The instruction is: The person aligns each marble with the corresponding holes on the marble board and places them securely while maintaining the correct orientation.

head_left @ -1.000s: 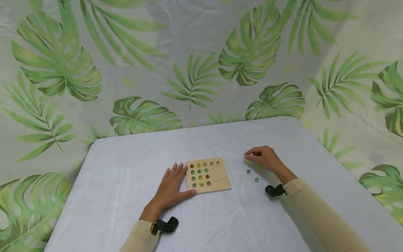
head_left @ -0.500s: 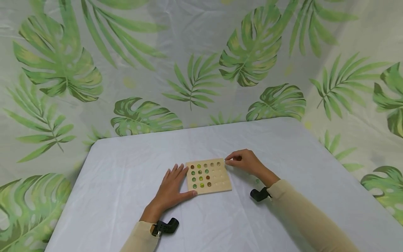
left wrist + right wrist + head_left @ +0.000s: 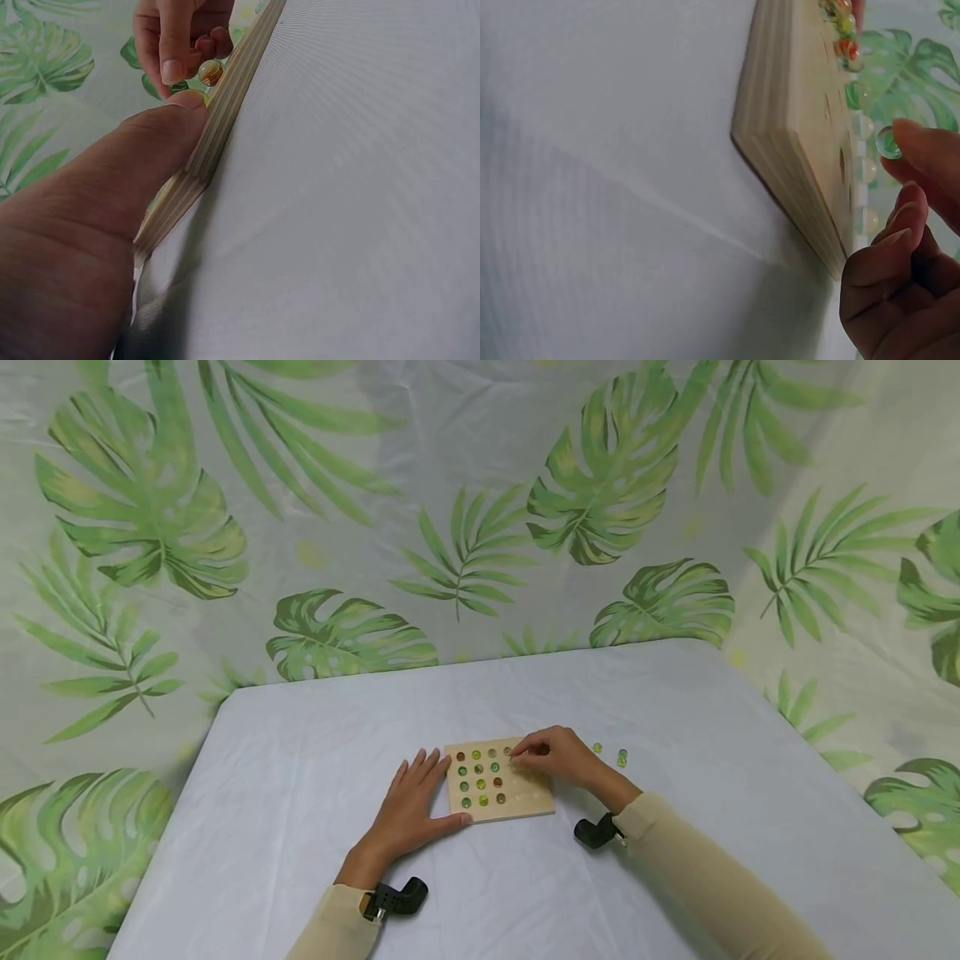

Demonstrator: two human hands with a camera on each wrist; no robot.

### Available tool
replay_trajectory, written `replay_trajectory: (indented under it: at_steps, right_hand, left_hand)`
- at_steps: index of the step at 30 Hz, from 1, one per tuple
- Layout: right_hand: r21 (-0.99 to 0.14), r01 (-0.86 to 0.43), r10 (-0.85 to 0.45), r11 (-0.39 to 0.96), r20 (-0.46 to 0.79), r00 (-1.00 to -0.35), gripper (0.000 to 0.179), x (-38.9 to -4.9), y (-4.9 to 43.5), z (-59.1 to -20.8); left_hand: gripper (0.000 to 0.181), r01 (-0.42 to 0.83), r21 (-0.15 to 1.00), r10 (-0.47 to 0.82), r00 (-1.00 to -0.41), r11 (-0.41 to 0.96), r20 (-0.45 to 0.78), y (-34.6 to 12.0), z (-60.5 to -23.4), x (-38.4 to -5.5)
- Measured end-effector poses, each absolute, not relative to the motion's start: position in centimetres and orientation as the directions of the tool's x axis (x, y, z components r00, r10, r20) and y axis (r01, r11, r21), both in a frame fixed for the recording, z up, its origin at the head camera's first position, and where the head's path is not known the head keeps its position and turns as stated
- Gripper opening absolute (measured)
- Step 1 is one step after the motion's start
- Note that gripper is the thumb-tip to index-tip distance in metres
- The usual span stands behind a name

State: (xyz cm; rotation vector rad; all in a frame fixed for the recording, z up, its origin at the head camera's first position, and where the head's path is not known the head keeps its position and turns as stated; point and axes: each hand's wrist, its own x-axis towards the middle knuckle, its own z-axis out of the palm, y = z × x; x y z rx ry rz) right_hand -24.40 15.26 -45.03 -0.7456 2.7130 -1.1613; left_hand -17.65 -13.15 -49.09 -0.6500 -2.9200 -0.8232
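A wooden board point(image 3: 525, 806) with rows of round hollows lies on the table. Glass marbles in green, yellow, brown and clear fill its left columns and top row. My left hand point(image 3: 405, 797) rests at the board's left side with straight, spread fingers; its thumb point(image 3: 161, 135) presses the near edge. Over the board's right half, my right hand point(image 3: 566, 758) pinches a clear green marble point(image 3: 888, 142) between thumb and index finger. In the right wrist view this marble is just above the board, close to the seated top-row marbles point(image 3: 865, 169).
Several loose marbles point(image 3: 622, 761) lie on the white tablecloth point(image 3: 322, 718) right of the board, beyond the right forearm. A leaf-patterned curtain point(image 3: 465, 510) hangs behind the table. Each wrist carries a black camera point(image 3: 596, 832).
From the loose marbles, my right hand has moved left to the board, pinching a marble. My left hand has stayed at the board's left side.
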Motion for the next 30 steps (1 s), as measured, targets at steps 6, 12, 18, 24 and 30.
replay_trajectory:
  at_steps: [6, 12, 18, 24, 30]
  right_hand:
    - [-0.704, -0.381, -0.468, 0.599, 0.079, -0.880, 0.013, -24.48, 14.85, -45.52]
    - [-0.703, -0.379, -0.470, 0.601, 0.073, -0.880, 0.013, -24.53, 14.89, -45.67]
    - [-0.707, -0.361, -0.461, 0.608, 0.057, -0.886, 0.013, -24.40, 14.71, -45.60]
    - [-0.704, -0.348, -0.455, 0.619, 0.040, -0.890, 0.012, -24.29, 14.54, -45.41]
    - [-0.700, -0.343, -0.452, 0.626, 0.032, -0.891, 0.012, -24.25, 14.47, -45.43]
  left_hand:
    - [0.099, 0.407, 0.491, 0.382, -0.911, 0.770, 0.155, -13.13, -49.11, -17.68]
    - [0.099, 0.411, 0.492, 0.383, -0.910, 0.768, 0.162, -13.14, -49.10, -17.70]
    - [0.099, 0.407, 0.492, 0.380, -0.911, 0.770, 0.159, -13.18, -49.16, -17.67]
    - [0.099, 0.404, 0.495, 0.380, -0.912, 0.769, 0.154, -13.16, -49.10, -17.67]
    - [0.099, 0.400, 0.497, 0.378, -0.914, 0.770, 0.148, -13.18, -49.13, -17.67]
